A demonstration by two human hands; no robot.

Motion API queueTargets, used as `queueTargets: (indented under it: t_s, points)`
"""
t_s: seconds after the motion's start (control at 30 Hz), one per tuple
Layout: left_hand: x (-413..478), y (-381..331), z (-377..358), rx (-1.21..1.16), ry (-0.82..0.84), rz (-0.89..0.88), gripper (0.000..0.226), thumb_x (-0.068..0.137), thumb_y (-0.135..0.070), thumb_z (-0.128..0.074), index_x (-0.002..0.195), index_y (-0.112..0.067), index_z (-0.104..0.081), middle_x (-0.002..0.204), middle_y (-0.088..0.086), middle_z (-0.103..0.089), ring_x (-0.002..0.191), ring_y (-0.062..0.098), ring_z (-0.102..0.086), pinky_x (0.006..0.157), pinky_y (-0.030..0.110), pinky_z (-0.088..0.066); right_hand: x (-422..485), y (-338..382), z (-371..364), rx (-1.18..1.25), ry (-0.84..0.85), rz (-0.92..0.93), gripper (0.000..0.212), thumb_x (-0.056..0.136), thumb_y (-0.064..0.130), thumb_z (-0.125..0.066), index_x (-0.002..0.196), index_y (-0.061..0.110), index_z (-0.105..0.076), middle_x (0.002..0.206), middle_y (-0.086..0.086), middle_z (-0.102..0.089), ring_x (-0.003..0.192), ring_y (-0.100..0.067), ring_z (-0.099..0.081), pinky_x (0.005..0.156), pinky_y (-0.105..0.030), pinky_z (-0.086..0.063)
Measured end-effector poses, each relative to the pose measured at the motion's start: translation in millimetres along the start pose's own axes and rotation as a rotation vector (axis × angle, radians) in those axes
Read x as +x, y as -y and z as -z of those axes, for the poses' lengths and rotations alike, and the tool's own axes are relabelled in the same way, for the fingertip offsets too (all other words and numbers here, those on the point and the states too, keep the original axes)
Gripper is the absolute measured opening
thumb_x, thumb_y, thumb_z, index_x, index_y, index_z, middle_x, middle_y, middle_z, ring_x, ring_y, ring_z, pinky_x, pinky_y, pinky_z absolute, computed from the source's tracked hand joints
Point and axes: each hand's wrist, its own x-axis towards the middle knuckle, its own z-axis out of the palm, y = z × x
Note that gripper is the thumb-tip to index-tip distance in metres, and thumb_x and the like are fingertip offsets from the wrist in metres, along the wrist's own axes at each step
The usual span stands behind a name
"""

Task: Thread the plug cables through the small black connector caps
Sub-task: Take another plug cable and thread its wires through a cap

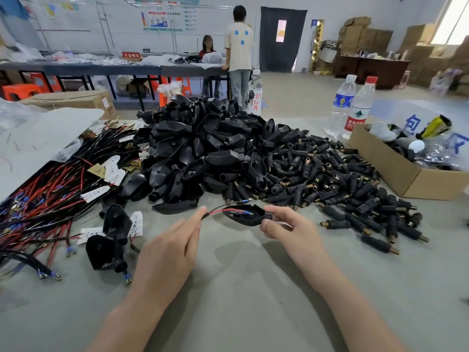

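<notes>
Black cap neck clamped by R hand fingers; L hand fingers pinch cable. Risk: slack pinch lets cable buckle, terminals snag in cap.

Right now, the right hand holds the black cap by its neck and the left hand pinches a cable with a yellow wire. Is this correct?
Wrong colour: the head view shows a red wire. The right hand holds the black cap by its neck; the left hand pinches the cable.
</notes>
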Motion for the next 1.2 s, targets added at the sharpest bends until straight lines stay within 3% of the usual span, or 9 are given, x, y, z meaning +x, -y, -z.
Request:
queueTargets:
  t_s: [0.1,0.23,0.33,0.5,0.73,0.87,1.0,1.07,1.2]
  points:
    - [-3,1,1,-0.01,0.078,-0.038,0.041,0.098,-0.032,-0.044,0.136,-0.032,-0.061,0.093,-0.011,-0.071,0.079,0.02,-0.069,0.063,0.042,-0.056,-1,1,-1,0.069,0.0,-0.004,0.026,0.087,0.008,-0.073,0.101,0.03,-0.073,0.095,0.002,-0.075,0.081,-0.012,-0.073,0.074,-0.015,-0.052]
    - [-4,2,4,-0.022,0.116,-0.057,0.035,0.098,-0.035,-0.043,0.126,-0.037,-0.065,0.088,-0.02,-0.07,0.079,0.007,-0.067,0.063,0.033,-0.054,-2,3,1,0.062,0.016,-0.006,0.026,0.087,0.01,-0.073,0.105,0.031,-0.073,0.102,0.005,-0.076,0.092,-0.019,-0.071,0.088,-0.026,-0.051]
    - [-4,3,7,-0.006,0.142,-0.076,0.032,0.097,-0.033,-0.044,0.119,-0.036,-0.068,0.062,-0.023,-0.052,0.06,0.0,-0.051,0.053,0.018,-0.041,-3,4,1,0.081,0.047,-0.001,0.029,0.088,0.007,-0.073,0.107,0.029,-0.073,0.102,0.01,-0.076,0.087,-0.007,-0.07,0.082,-0.015,-0.048]
    - [-5,4,10,-0.028,0.155,-0.061,0.029,0.102,-0.03,-0.043,0.115,-0.035,-0.068,0.059,-0.013,-0.052,0.059,0.008,-0.052,0.056,0.031,-0.048,-5,6,2,0.079,0.103,0.019,0.032,0.088,0.007,-0.073,0.102,0.037,-0.074,0.103,0.013,-0.075,0.088,-0.001,-0.069,0.076,-0.006,-0.045]
    - [-3,9,9,-0.033,0.184,-0.042,0.022,0.102,-0.029,-0.047,0.11,-0.035,-0.067,0.052,-0.011,-0.046,0.057,0.011,-0.051,0.051,0.028,-0.043,-5,6,1,0.062,0.127,0.014,0.035,0.088,0.008,-0.073,0.102,0.04,-0.073,0.105,0.011,-0.075,0.091,-0.003,-0.07,0.079,-0.01,-0.047]
    - [-3,4,11,-0.002,0.112,-0.049,0.023,0.098,-0.024,-0.057,0.116,-0.036,-0.064,0.047,-0.013,-0.038,0.048,0.007,-0.046,0.046,0.018,-0.033,-5,7,-1,0.046,0.132,0.021,0.035,0.088,0.009,-0.074,0.102,0.041,-0.073,0.105,0.009,-0.075,0.092,-0.006,-0.07,0.083,-0.015,-0.05]
    - [-3,-4,12,-0.041,0.099,-0.118,0.033,0.093,-0.02,-0.057,0.121,-0.036,-0.061,0.07,-0.033,-0.049,0.046,0.001,-0.04,0.043,0.018,-0.035,-8,7,-4,-0.039,0.145,0.02,0.035,0.089,0.011,-0.073,0.1,0.045,-0.071,0.1,0.01,-0.075,0.087,-0.006,-0.069,0.079,-0.015,-0.049]
    - [-3,-6,10,-0.061,0.109,-0.161,0.036,0.095,-0.025,-0.052,0.128,-0.035,-0.061,0.079,-0.025,-0.054,0.048,0.002,-0.039,0.043,0.022,-0.039,-9,7,-7,-0.058,0.157,0.017,0.034,0.089,0.011,-0.073,0.099,0.044,-0.072,0.096,0.003,-0.075,0.082,-0.009,-0.066,0.075,-0.02,-0.049]
    - [-2,-8,3,-0.017,0.128,-0.245,0.038,0.099,-0.033,-0.045,0.131,-0.031,-0.064,0.083,-0.013,-0.051,0.052,0.005,-0.032,0.04,0.023,-0.037,-12,7,-12,-0.023,0.186,0.042,0.03,0.088,0.006,-0.073,0.1,0.033,-0.074,0.09,0.008,-0.076,0.079,-0.002,-0.066,0.073,-0.01,-0.048]
